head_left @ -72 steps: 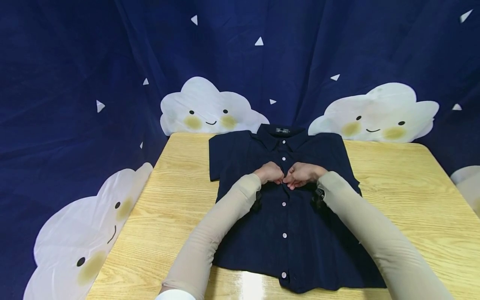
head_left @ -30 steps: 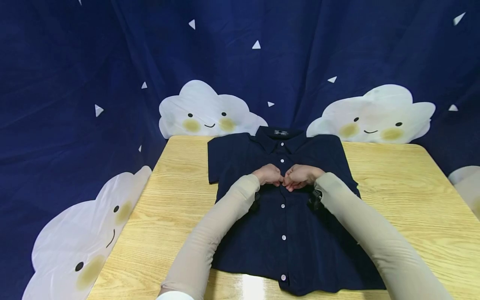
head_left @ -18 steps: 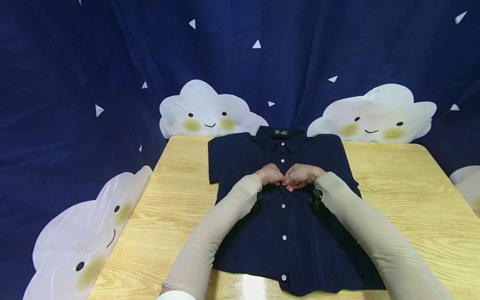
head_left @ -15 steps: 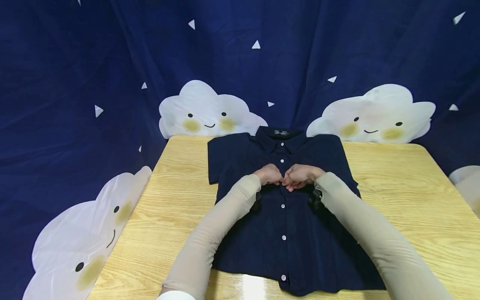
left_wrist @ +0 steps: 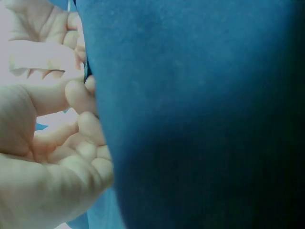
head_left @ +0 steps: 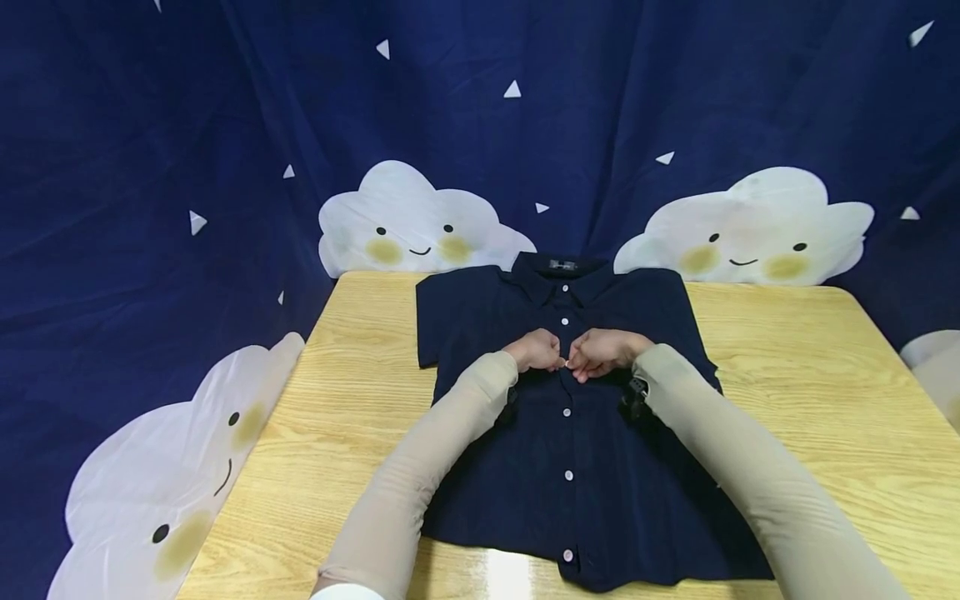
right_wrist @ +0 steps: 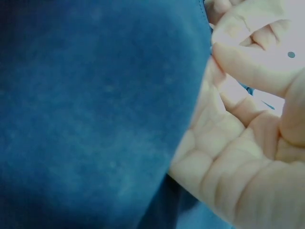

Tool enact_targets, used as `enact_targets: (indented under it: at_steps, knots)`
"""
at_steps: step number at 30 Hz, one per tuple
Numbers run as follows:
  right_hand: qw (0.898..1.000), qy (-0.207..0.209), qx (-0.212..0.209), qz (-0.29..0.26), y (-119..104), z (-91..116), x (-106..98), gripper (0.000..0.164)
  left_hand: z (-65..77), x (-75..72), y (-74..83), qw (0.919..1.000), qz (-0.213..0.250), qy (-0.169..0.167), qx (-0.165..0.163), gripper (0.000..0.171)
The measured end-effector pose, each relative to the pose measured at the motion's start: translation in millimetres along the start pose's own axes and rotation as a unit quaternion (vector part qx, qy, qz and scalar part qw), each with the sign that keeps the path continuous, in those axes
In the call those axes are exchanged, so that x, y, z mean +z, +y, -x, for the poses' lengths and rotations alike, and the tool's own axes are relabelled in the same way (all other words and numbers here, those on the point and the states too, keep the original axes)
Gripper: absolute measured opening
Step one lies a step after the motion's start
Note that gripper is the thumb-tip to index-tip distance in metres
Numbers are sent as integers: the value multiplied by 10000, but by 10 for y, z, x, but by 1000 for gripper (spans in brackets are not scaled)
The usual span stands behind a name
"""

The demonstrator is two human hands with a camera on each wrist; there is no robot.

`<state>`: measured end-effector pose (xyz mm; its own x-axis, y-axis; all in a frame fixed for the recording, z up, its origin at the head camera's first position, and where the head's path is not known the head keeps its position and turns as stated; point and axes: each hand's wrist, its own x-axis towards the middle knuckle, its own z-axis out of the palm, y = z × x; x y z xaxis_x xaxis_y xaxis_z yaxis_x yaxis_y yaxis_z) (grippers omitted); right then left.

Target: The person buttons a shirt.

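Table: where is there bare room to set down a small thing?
Bare table lies between its left edge and the shirt; another patch, between the shirt, right arm and right edge. The middle is crowded: left hand and right hand are close together on the shirt.

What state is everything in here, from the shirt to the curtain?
Dark navy short-sleeved cloth shirt: spread out, front up
Round white buttons: lined down the front, fastening unclear
Bare left hand: pinching the shirt front
Bare right hand: pinching the shirt front too
Beige cloth sleeves: reaching the wrists
Light wooden table: bearing the shirt
Navy curtain with white clouds: hanging in folds
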<state>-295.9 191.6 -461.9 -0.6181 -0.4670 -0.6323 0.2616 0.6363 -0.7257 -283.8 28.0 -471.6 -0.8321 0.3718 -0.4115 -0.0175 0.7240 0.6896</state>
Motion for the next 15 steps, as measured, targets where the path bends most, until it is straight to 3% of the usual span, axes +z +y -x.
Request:
enact_targets:
  at_steps: [10,15]
  knots:
    - [9997,186,-179,-12,47,9,29,13,39,18,-16,9996,136,230,49,29]
    - [9953,434,-642,576,87,61,81,12,73,33,-51,9990,-47,394,224,22]
